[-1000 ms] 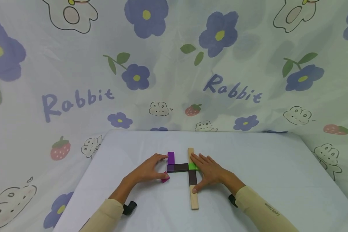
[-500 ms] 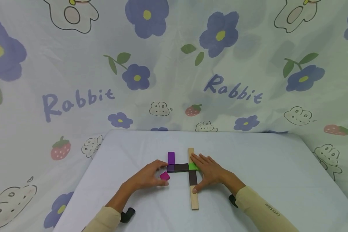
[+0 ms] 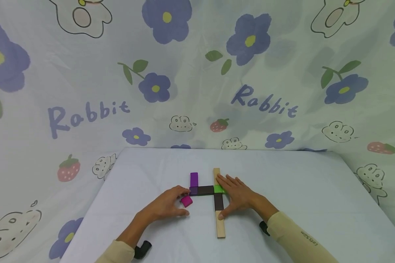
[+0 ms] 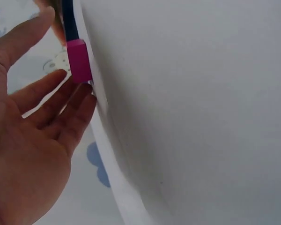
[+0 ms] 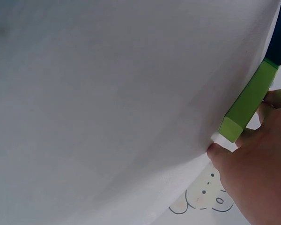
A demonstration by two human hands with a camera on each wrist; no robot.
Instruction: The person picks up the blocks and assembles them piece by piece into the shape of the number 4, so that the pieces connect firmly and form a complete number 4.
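Note:
In the head view my left hand is spread around a magenta block, its thumb apart from the block. The left wrist view shows the fingertips close beside that magenta block; whether they touch it I cannot tell. My right hand lies flat with fingers extended, partly covering a green block. Its thumb rests on the lower plain wooden block, its fingers on or beside the upper wooden block. A dark block runs left from the green one, and another dark block runs toward me.
A purple block stands off the left end of the dark row, pointing to the back. All blocks lie on a white-covered table. Behind it hangs a printed curtain. A black wrist device is on the left forearm.
My left thumb has come away from the magenta block, and the left hand has drawn slightly toward me. The magenta block is more exposed. The right hand has stayed in place.

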